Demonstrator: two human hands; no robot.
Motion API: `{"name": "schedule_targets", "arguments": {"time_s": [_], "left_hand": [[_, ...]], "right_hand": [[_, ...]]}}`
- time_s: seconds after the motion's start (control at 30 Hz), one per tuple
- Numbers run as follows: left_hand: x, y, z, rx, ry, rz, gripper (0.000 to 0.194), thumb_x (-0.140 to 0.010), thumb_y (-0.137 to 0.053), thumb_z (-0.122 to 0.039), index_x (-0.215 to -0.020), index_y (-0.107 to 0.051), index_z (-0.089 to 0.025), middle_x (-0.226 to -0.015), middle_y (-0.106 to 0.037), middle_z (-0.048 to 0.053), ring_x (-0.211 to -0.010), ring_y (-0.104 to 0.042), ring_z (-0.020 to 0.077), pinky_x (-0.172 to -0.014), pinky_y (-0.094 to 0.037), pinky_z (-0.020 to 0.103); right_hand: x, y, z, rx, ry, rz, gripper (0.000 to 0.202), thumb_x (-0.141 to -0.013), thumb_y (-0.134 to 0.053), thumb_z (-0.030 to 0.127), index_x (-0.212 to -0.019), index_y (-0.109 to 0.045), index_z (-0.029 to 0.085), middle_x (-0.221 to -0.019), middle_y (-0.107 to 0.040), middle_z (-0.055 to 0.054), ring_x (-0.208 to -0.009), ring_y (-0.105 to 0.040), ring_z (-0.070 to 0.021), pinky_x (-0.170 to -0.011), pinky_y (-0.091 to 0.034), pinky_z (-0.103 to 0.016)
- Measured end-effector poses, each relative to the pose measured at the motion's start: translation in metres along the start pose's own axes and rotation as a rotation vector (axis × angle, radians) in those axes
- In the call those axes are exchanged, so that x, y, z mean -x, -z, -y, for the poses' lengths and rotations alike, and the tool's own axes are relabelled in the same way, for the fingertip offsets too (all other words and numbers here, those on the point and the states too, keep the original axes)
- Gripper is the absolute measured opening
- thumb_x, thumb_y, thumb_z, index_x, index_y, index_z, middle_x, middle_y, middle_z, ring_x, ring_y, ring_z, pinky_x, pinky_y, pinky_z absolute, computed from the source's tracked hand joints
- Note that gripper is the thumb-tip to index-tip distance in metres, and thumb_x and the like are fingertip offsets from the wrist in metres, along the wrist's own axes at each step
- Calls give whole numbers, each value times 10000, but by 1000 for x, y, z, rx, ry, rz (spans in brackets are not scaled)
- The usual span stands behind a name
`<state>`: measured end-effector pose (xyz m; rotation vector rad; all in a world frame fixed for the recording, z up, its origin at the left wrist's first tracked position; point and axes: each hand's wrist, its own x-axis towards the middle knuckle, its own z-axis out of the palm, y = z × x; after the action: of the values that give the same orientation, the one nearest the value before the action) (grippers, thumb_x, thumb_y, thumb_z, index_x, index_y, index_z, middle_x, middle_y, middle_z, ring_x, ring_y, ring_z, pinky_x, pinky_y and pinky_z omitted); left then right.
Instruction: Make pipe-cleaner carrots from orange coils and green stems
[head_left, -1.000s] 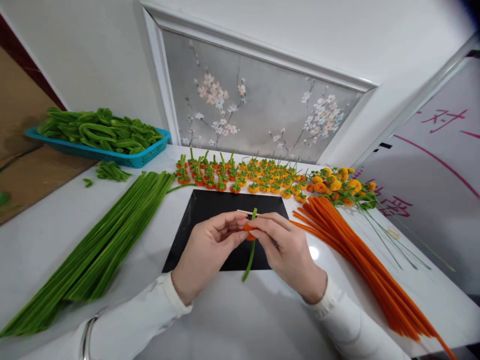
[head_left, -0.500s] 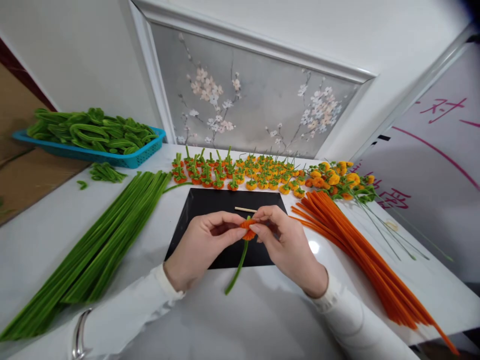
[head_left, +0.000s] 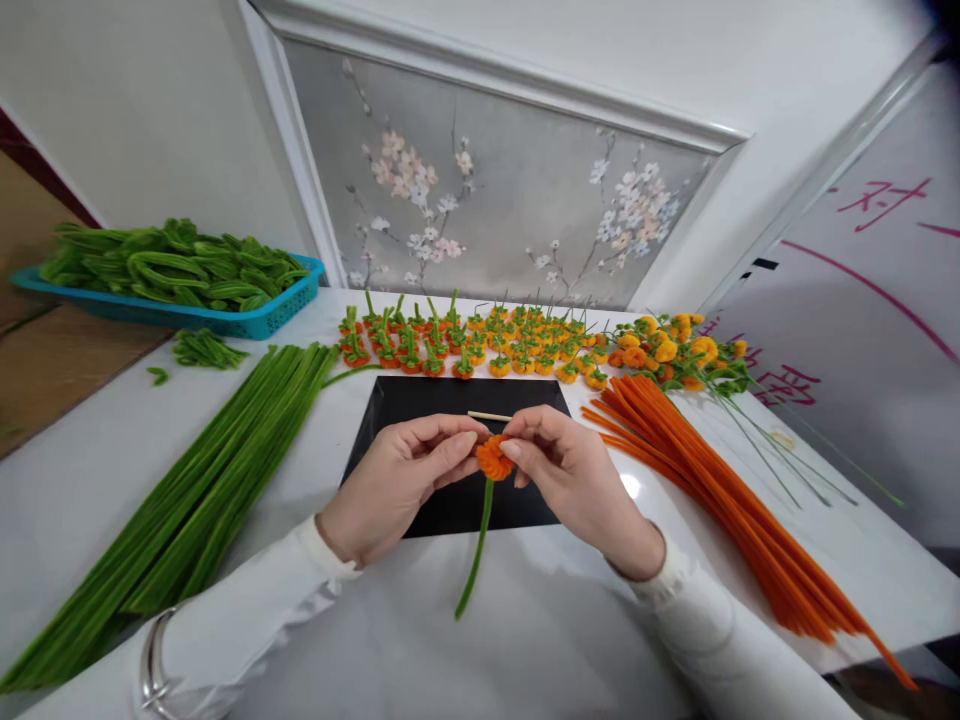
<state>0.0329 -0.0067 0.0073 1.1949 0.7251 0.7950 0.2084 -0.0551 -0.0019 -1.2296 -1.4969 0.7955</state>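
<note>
Between my two hands is a small orange pumpkin (head_left: pixel 493 458) made of fuzzy pipe cleaner, held above the black mat (head_left: pixel 450 505). A green pipe cleaner stem (head_left: pixel 475 560) hangs down from it. My left hand (head_left: pixel 401 480) pinches the left edge of the pumpkin with thumb and forefinger. On the other side, my right hand (head_left: pixel 574 480) grips it between thumb and fingertips. Just beyond my fingers a thin wooden stick (head_left: pixel 489 416) lies on the mat, its right end hidden by my right hand.
Green pipe cleaners (head_left: pixel 195 500) lie on the left, orange ones (head_left: pixel 720 490) on the right. Rows of small orange and yellow pumpkins (head_left: pixel 517 340) stand at the back. A blue basket (head_left: pixel 277 312) holds green loops. Finished stems with orange balls (head_left: pixel 667 350) lie back right.
The orange pumpkin has tilted, so its ribbed face shows more and the green tip above it is out of sight. My left thumb has shifted slightly left.
</note>
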Motion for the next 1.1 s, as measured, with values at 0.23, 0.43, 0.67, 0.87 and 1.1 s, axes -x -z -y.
{"name": "schedule_targets", "arguments": {"time_s": [0.23,0.43,0.67,0.87,1.1], "left_hand": [[0,1,-3,-30,116,48,146,-780,-679,-293,-877,-676,-184,-850,-667,2,-778,-625,95,-732,-538,184],[0,-2,3,79,103,4,136,-779,-681,-270,-888,-630,-207,-853,-652,-17,-767,-633,93,-703,-549,195],[4,-10,5,-275,-313,-82,134,-780,-663,-182,-908,-629,-202,-855,-672,-14,-793,-633,105,-735,-530,189],[5,-8,4,-377,-374,-60,110,-792,-631,-151,-888,-659,-197,-814,-675,-14,-731,-630,104,-687,-535,187],[5,-7,7,-387,-424,-89,128,-781,-630,-136,-874,-687,-203,-855,-711,-4,-756,-656,119,-691,-553,187]], "right_hand": [[-1,3,4,1,-5,0,74,-839,-577,264,-853,-572,191,-643,-579,32,-518,-544,-78,-487,-457,-183],[0,-1,6,-186,26,-12,159,-843,-564,221,-999,-544,208,-827,-608,3,-573,-568,-69,-514,-515,-183],[5,-6,7,18,172,-4,148,-883,-498,193,-1017,-562,204,-902,-594,-28,-625,-593,-84,-587,-533,-224],[8,-2,12,255,249,1,115,-892,-477,170,-941,-578,194,-845,-590,-26,-707,-576,-117,-630,-485,-243],[8,-2,13,321,276,5,109,-880,-497,173,-976,-547,183,-875,-595,-33,-752,-569,-124,-655,-473,-237]]}}
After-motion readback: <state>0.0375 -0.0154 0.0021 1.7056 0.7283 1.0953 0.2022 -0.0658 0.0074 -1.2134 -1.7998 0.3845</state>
